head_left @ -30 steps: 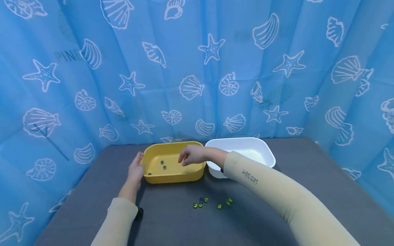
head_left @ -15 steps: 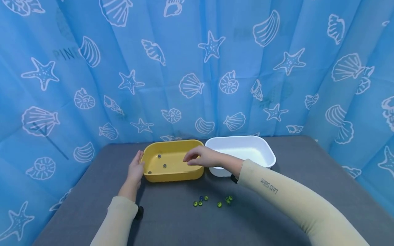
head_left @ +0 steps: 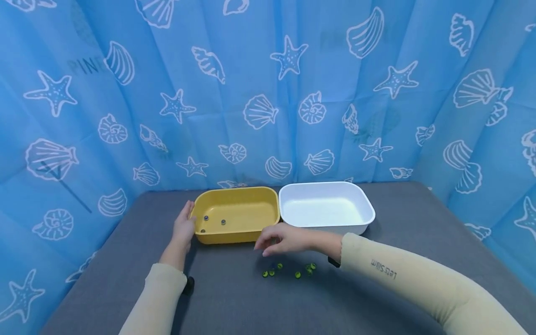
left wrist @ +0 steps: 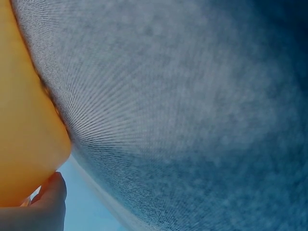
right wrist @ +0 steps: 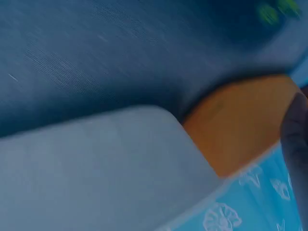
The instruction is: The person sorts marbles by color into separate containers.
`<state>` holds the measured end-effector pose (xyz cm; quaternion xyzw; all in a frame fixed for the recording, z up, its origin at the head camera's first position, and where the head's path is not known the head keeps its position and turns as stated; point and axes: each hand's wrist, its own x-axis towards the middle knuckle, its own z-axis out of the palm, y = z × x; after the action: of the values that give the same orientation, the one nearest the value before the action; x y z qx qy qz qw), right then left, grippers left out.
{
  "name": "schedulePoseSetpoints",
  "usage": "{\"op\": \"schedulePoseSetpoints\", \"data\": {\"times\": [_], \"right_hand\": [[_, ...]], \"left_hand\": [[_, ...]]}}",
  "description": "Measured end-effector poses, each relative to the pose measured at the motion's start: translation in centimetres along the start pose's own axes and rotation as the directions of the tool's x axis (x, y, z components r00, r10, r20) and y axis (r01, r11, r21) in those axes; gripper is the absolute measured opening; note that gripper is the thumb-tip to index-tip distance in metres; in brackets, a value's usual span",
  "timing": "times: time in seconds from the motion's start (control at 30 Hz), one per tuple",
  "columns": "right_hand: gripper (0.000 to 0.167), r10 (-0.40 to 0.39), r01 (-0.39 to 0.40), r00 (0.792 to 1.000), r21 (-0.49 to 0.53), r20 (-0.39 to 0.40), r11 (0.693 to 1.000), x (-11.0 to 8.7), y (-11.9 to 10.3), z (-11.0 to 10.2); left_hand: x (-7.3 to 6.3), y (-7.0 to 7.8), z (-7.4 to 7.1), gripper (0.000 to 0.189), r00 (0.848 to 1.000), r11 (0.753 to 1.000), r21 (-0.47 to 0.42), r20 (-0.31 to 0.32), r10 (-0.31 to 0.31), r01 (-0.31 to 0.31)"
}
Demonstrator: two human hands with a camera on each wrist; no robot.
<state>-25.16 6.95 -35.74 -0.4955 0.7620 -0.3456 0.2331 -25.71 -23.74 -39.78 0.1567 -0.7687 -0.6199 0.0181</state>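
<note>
In the head view, my left hand (head_left: 183, 227) rests against the left end of the yellow bin (head_left: 236, 238), its fingers straight along the outer wall. The left wrist view shows fingers (left wrist: 55, 197) at the bin's corner. Three small dark marbles, one a bluish marble (head_left: 206, 217), lie on the bin floor toward the left. My right hand (head_left: 286, 239) hovers in front of the two bins with loosely bent fingers and nothing visible in them. Just below it on the table are several yellow-green marbles (head_left: 298, 275) and a dark blue marble (head_left: 279, 266).
A white bin (head_left: 326, 211) stands against the yellow bin's right end. Both sit toward the back of the grey cloth-covered table (head_left: 251, 307). Behind and at both sides hangs a blue curtain (head_left: 268, 93) with shell and starfish prints.
My right hand has come back from over the yellow bin toward the table marbles. One marble inside the bin has rolled left. The left hand has stayed at the bin's end.
</note>
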Motion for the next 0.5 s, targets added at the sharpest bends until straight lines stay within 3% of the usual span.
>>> {"op": "schedulePoseSetpoints", "data": {"times": [0.13,0.3,0.4,0.5], "right_hand": [[0.026,0.125,-0.123,0.989,-0.026,0.081,0.992,-0.3,1.2,0.9],[0.029,0.281,-0.279,0.947,-0.032,0.156,0.960,-0.3,2.6,1.6],[0.028,0.318,-0.323,0.933,0.005,0.171,0.946,-0.1,3.2,1.7],[0.026,0.320,-0.332,0.935,0.059,0.156,0.941,0.1,3.6,1.7]], "left_hand": [[0.0,-0.1,0.0,0.057,1.000,1.000,0.005,-0.009,-0.001,0.001],[-0.1,0.1,0.1,0.057,1.000,1.000,0.009,-0.006,-0.009,0.009],[-0.1,0.1,0.1,0.056,1.000,1.000,0.006,0.000,-0.007,0.007],[-0.1,0.0,-0.1,0.056,1.000,1.000,0.002,-0.001,-0.009,0.009]]}}
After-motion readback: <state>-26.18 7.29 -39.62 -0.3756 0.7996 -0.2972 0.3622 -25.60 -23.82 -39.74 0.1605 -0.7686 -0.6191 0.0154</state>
